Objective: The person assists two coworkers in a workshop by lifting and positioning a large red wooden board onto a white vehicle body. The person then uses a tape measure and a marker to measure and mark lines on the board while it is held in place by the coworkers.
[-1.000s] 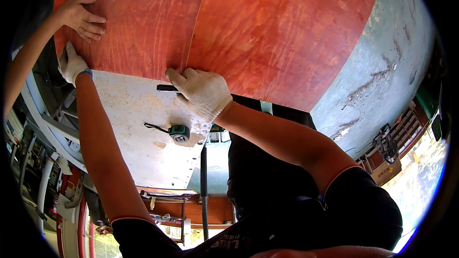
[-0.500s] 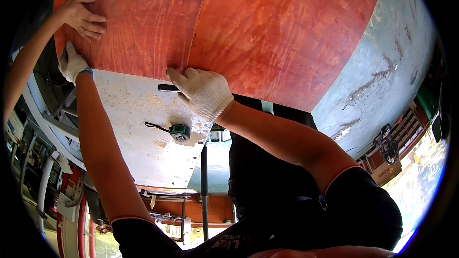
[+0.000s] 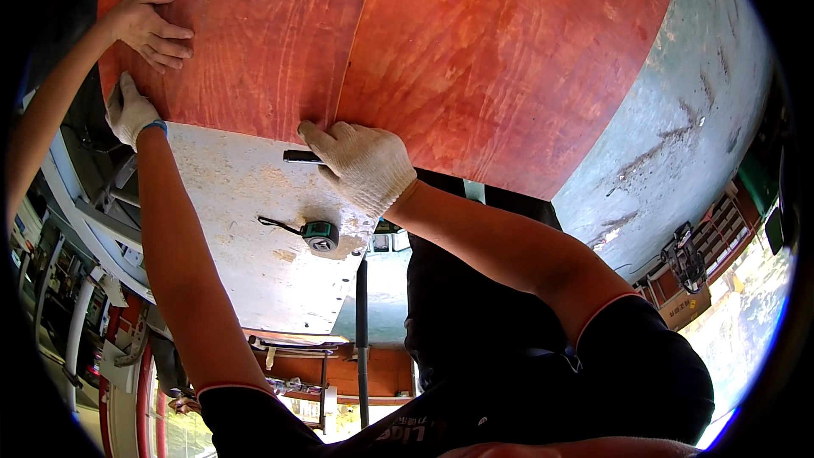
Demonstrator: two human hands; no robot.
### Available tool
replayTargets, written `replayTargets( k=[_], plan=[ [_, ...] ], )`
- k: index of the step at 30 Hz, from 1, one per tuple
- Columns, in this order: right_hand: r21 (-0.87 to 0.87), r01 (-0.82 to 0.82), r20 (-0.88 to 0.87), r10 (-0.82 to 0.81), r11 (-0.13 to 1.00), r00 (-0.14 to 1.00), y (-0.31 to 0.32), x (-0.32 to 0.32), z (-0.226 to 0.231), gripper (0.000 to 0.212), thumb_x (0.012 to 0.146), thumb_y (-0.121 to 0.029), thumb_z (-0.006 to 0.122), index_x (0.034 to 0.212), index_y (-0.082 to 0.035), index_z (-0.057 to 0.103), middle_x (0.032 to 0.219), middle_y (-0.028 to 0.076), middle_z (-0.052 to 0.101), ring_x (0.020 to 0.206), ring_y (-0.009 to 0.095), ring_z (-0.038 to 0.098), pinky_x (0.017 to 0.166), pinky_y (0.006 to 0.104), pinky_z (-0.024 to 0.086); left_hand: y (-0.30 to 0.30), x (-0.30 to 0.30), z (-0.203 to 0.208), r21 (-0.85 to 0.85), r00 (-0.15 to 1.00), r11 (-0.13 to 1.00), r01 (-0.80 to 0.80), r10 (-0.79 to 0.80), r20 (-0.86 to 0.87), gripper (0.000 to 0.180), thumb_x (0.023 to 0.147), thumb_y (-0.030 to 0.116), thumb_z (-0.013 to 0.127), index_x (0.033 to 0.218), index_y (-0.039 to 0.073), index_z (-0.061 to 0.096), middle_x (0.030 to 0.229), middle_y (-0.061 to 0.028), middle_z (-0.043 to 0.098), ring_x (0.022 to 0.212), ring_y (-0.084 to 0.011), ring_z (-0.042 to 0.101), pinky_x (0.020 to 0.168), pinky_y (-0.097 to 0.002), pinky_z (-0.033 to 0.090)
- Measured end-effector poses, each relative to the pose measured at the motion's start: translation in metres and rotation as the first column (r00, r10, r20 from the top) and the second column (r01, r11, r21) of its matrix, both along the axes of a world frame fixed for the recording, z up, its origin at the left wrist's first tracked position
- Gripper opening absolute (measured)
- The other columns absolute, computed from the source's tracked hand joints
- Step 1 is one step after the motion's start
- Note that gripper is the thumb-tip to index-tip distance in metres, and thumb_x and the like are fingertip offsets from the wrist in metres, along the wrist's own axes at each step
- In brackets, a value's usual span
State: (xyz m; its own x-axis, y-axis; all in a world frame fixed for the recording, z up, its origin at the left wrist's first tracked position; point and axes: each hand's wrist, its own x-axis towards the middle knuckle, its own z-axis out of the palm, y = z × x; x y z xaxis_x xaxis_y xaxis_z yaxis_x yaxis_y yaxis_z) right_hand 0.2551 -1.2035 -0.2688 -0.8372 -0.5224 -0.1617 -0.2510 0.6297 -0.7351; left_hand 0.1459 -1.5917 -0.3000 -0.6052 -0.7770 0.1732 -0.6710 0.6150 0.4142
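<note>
Two red-stained plywood boards, a left board [image 3: 246, 42] and a right board [image 3: 509, 51], meet along a seam and lie over a pale, worn worktop [image 3: 246, 178]. My left hand [image 3: 134, 114], in a white knitted glove with a blue cuff, grips the left board's near left corner; some fingers are hidden. My right hand [image 3: 369, 161], gloved too, is closed round a black marker pen [image 3: 303, 156]. Its fingers touch the boards' near edge by the seam. On the worktop below lies a green and black tape measure [image 3: 320, 235] with a wrist strap.
Another person's bare hand [image 3: 153, 34] rests flat on the left board. A pale blue, stained surface [image 3: 678, 119] extends on the right. Grey metal framing [image 3: 85, 203] stands at the left, and a dark upright pole [image 3: 362, 339] is below the worktop.
Both boards have shifted very slightly to the right, with both my hands and the other person's hand moving along. The grips look the same.
</note>
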Motion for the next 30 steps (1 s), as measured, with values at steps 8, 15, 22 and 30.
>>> replayTargets(
  k=[8,15,22,30],
  plan=[
    [0.007,-0.003,-0.011,0.003,1.0,1.0,0.001,-0.001,0.0,0.053,0.075,-0.02,0.08,0.121,-0.013,0.055,0.08,0.005,0.063,0.068,0.021,0.066,0.055,0.0329,0.056,0.005,-0.002,0.0,0.057,1.0,0.998,0.0,0.001,-0.017,0.043,0.09,0.04,0.066,0.113,0.004,0.073,0.118,-0.0116,0.071,0.103,-0.0263,0.068,0.092,-0.0347,0.053],
    [0.003,-0.002,-0.01,0.002,1.0,1.0,0.002,0.0,-0.001,0.053,0.075,-0.019,0.08,0.122,-0.013,0.055,0.079,0.005,0.062,0.068,0.021,0.066,0.055,0.0329,0.055,-0.008,0.003,-0.009,0.039,0.999,0.999,0.012,-0.011,-0.046,0.041,0.091,0.039,0.066,0.114,0.005,0.073,0.118,-0.0106,0.071,0.104,-0.0257,0.068,0.093,-0.034,0.052],
    [-0.021,0.003,-0.008,-0.003,1.0,1.0,0.0,-0.004,0.002,0.046,0.078,-0.016,0.076,0.12,-0.012,0.057,0.075,0.005,0.06,0.065,0.021,0.064,0.052,0.0338,0.053,-0.007,-0.001,-0.001,0.002,1.0,1.0,0.019,-0.019,-0.015,0.046,0.09,0.043,0.065,0.116,0.005,0.072,0.121,-0.0137,0.069,0.106,-0.0285,0.066,0.095,-0.0356,0.051],
    [-0.063,0.033,0.062,-0.03,0.997,0.998,0.008,-0.007,0.01,0.045,0.08,-0.022,0.071,0.121,-0.01,0.059,0.08,0.007,0.061,0.07,0.024,0.064,0.058,0.0377,0.054,-0.013,0.013,-0.019,-0.18,0.996,0.98,0.08,-0.071,0.055,0.052,0.092,0.048,0.061,0.121,0.005,0.069,0.123,-0.0179,0.065,0.11,-0.0333,0.059,0.099,-0.0411,0.046]
  ],
)
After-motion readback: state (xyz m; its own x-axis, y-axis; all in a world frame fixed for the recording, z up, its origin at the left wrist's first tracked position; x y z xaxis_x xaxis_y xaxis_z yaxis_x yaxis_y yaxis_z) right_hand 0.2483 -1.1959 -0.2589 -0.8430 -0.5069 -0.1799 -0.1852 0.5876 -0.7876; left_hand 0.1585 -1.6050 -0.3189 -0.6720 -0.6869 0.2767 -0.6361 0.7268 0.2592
